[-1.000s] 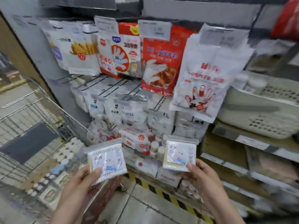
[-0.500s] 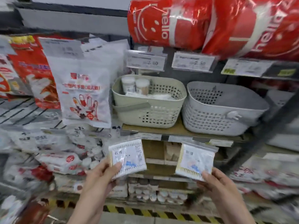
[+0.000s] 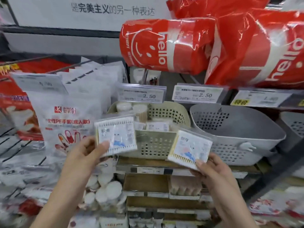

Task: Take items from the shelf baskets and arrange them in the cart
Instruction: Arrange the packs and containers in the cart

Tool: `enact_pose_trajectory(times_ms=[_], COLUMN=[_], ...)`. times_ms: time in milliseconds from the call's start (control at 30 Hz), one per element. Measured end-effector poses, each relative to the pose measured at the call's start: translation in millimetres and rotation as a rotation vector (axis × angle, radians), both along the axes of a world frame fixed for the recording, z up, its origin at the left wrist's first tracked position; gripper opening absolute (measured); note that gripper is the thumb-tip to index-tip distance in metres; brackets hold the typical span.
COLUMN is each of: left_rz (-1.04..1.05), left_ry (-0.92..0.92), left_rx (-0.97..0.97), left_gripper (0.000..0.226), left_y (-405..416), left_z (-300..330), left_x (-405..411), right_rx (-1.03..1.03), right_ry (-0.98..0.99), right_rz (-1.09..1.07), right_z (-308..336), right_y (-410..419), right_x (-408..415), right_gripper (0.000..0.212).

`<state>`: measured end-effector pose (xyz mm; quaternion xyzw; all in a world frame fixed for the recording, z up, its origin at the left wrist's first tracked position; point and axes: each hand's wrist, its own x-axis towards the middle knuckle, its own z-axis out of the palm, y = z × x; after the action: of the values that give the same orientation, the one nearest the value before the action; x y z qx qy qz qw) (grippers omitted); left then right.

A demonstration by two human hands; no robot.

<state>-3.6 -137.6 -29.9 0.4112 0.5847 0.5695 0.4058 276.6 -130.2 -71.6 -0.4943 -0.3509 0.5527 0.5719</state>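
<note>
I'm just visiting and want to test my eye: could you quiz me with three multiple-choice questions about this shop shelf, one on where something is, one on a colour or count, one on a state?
1. Where does the beige basket stand?
A. left of the grey basket
B. right of the grey basket
C. on the floor

2. How many cotton swab packs are held?
A. one
B. two
C. four

3. What state is the right hand in?
A. hanging idle
B. flat on the shelf
C. pinching a pack

Answers:
1 A: the beige basket sits left, beside the grey one.
2 B: the left hand holds the left pack, the right hand the right pack.
3 C: its thumb presses on the pack's lower edge.
</note>
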Motion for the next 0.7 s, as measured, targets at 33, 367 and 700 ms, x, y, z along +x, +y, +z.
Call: enact_pose_trajectory(times_ms=[33, 367, 700], left_rz=[0.001, 0.033, 0.003], left_ry=[0.053, 0.787, 1.141], left_rx=[0.041, 0.129, -0.056], left_gripper=[0.011, 0.005, 0.031], left_y=[14.3, 115.1, 124.9], left_z=[4.6, 2.8, -0.8], left_x=[-0.6, 16.8, 19.5], right_rx=[0.037, 0.233, 0.057], right_ry=[-0.017, -0.353, -0.866], right_rz=[-0.024, -0.126, 0.036], right_z=[6.4, 42.5, 44.9], right_y=[11.6, 112.6, 191.8], right_x=[-3.6, -34.1, -60.9], right_gripper=[0.029, 0.026, 0.017])
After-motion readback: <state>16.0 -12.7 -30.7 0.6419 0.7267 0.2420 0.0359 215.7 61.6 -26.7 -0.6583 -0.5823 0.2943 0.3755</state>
